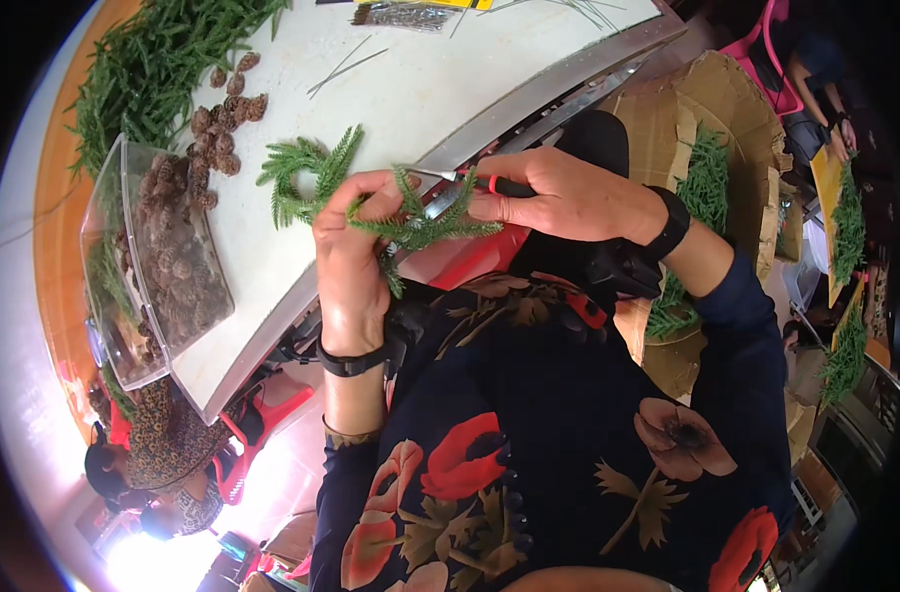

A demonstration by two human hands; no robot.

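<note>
My left hand (351, 237) is closed on a green artificial pine sprig (420, 229), whose needled tips spread toward my right hand. My right hand (573, 192) grips a hand tool with a red and black handle (509, 185) and a slim metal end (435, 175). The metal end reaches over the sprig, close to my left fingers; whether it touches the sprig I cannot tell. Just beyond my left hand, a second pine sprig bent into a ring (302, 183) lies on the white table (391, 109).
Pine cones (218, 133) lie loose near a clear plastic bin (174, 266) of more cones. Greenery (164, 79) is heaped at the far left, thin wires (346, 69) farther back. A cardboard box (657, 99) with greenery stands at my right. Other people sit nearby.
</note>
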